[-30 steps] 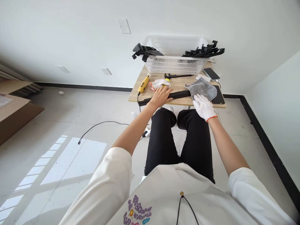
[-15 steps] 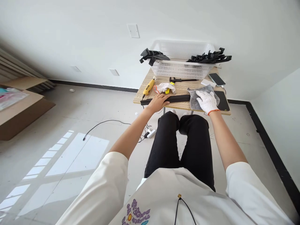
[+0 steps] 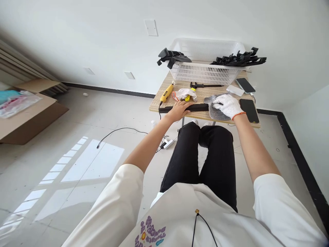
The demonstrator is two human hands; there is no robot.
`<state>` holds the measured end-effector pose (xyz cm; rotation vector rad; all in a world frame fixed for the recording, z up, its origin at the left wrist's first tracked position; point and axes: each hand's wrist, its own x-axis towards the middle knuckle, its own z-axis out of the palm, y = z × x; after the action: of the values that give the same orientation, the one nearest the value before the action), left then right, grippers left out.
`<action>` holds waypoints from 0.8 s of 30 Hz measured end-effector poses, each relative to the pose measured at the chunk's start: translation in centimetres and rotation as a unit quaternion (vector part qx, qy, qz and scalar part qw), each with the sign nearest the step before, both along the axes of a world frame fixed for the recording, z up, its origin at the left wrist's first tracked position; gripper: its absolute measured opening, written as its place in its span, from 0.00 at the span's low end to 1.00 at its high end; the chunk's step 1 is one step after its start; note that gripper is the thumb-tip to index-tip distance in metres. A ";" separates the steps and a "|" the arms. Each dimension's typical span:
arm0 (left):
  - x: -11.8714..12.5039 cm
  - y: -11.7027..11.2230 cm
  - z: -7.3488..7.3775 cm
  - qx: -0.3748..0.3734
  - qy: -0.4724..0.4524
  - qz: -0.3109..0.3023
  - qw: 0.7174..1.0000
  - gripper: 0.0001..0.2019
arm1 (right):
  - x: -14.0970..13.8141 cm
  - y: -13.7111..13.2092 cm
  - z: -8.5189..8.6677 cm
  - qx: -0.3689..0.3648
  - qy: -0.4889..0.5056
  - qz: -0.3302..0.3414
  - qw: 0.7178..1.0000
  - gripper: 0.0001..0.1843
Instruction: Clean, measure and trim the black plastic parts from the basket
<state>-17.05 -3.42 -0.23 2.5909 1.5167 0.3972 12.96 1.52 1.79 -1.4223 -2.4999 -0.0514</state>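
A long black strip (image 3: pixel 199 107) lies along the front edge of the small wooden table. My bare left hand (image 3: pixel 179 110) is laid across it, fingers over the far side and thumb along the near side, holding it down. On my right hand (image 3: pixel 228 105) is a white knit glove with an orange cuff. Its fingers are bent and pinch a grey cloth (image 3: pixel 217 112), which covers the strip's right end. Behind the strip lie a yellow rotary tool (image 3: pixel 167 93), a crumpled white glove (image 3: pixel 182 93) with a yellow object beside it, and a black caliper (image 3: pixel 205 85).
A white plastic basket (image 3: pixel 203 72) with several black parts stands at the table's back. Toward the right are a phone (image 3: pixel 245 85) on a cable, a white box (image 3: pixel 235 90) and a dark tablet-like device (image 3: pixel 249 110). A power strip (image 3: pixel 168 144) and cables lie on the floor.
My right hand has gone from lying flat on the cloth to bunching it between bent fingers. The cloth is more folded. My left hand stays on the strip; the view has shifted slightly.
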 end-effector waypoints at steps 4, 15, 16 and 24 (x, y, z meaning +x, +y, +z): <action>0.4 -0.4 0.3 -0.003 0.005 0.005 1.000 0.25 | -2.1 0.1 1.4 -0.063 -0.065 -0.021 0.996 0.20; 0.8 -0.7 0.3 0.001 -0.008 0.010 1.000 0.24 | -4.6 -0.6 2.8 -0.112 -0.123 -0.050 0.985 0.26; 0.8 -0.7 0.2 0.006 -0.011 0.009 1.000 0.23 | -4.7 -0.6 2.7 -0.111 -0.129 -0.048 0.984 0.27; 1.0 -0.8 0.2 0.006 -0.008 0.013 1.000 0.23 | -5.3 -0.7 2.3 -0.091 -0.147 -0.037 0.984 0.28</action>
<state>-16.09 -4.22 -0.01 2.5731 1.5478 0.4292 7.61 0.84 4.07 -1.6915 -2.7461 -0.0517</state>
